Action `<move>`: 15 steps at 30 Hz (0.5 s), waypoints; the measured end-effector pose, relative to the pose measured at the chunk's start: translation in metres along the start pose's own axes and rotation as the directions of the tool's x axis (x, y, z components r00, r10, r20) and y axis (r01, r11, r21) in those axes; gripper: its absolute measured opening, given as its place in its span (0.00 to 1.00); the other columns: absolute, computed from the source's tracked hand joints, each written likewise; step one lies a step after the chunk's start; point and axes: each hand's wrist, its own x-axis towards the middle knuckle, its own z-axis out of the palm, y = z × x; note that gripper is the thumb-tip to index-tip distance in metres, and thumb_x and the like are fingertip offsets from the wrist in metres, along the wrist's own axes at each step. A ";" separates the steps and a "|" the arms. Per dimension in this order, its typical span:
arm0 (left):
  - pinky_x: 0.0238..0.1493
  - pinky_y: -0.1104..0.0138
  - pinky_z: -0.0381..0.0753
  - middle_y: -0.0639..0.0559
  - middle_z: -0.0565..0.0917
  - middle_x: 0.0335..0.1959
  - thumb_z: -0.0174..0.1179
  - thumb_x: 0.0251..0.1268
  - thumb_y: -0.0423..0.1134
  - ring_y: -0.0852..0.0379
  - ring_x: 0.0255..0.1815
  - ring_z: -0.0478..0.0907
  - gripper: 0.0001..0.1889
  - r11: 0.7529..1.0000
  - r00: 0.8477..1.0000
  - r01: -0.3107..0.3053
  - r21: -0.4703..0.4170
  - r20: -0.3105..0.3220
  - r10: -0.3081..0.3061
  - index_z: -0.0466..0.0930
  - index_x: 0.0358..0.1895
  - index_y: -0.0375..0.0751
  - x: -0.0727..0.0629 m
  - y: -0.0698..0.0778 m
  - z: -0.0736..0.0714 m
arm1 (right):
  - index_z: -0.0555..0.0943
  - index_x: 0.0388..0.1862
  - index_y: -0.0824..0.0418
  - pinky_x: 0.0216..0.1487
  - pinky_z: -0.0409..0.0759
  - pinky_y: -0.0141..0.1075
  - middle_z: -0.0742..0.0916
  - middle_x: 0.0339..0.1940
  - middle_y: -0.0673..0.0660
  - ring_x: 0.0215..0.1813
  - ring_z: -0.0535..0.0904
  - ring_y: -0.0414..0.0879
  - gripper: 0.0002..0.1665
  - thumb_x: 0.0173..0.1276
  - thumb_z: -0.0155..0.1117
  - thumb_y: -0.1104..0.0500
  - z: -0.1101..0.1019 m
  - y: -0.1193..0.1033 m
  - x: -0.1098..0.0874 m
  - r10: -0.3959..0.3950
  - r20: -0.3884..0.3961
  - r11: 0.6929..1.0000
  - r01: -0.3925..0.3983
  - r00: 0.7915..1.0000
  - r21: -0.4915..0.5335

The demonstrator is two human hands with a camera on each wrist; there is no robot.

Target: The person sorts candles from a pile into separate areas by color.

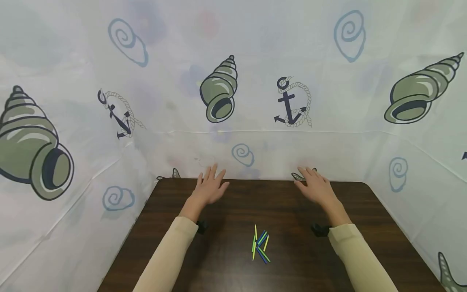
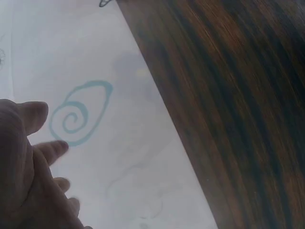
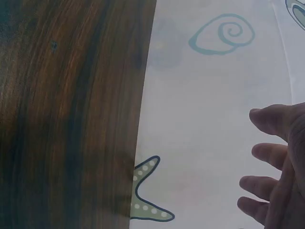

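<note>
Several short thin sticks [image 1: 255,232] in yellow, green and blue lie on the dark wooden table [image 1: 219,259], arranged in the shape of a letter K. My left hand [image 1: 209,190] is held out beyond them to the left, near the table's far edge, with fingers spread and nothing in it. To the right, my right hand [image 1: 316,187] is likewise stretched out, holding nothing. Both wrist views show the hands' fingers extended in front of the white patterned cloth, and neither shows the sticks.
White cloth [image 1: 255,154] printed with shells, anchors and starfish hangs behind the table and along both sides. A dark wrist strap piece [image 1: 202,227] shows at the left wrist and another [image 1: 321,230] at the right.
</note>
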 end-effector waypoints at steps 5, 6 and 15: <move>0.82 0.34 0.51 0.42 0.59 0.87 0.49 0.87 0.57 0.39 0.87 0.56 0.30 0.999 0.994 0.010 0.031 -0.112 -0.007 0.67 0.82 0.48 -0.006 0.014 0.000 | 0.63 0.86 0.58 0.76 0.57 0.77 0.67 0.85 0.71 0.83 0.61 0.74 0.38 0.86 0.54 0.43 0.007 0.003 -0.005 0.009 -0.058 1.000 -0.007 0.998 0.025; 0.80 0.35 0.54 0.42 0.63 0.85 0.50 0.86 0.56 0.39 0.85 0.60 0.29 0.999 0.990 0.012 0.031 -0.138 -0.007 0.70 0.80 0.48 -0.008 0.017 0.001 | 0.65 0.85 0.58 0.76 0.58 0.76 0.68 0.85 0.70 0.82 0.63 0.74 0.37 0.86 0.54 0.44 0.009 0.003 -0.006 0.010 -0.078 0.999 -0.008 0.997 0.033; 0.46 0.50 0.84 0.53 0.90 0.51 0.55 0.85 0.54 0.52 0.39 0.85 0.17 0.999 0.990 -0.023 -0.027 -0.138 0.019 0.84 0.63 0.53 -0.024 0.028 0.009 | 0.81 0.70 0.59 0.70 0.71 0.71 0.84 0.72 0.66 0.73 0.78 0.69 0.24 0.85 0.57 0.49 0.025 -0.007 -0.025 0.004 -0.247 0.992 0.028 0.969 0.126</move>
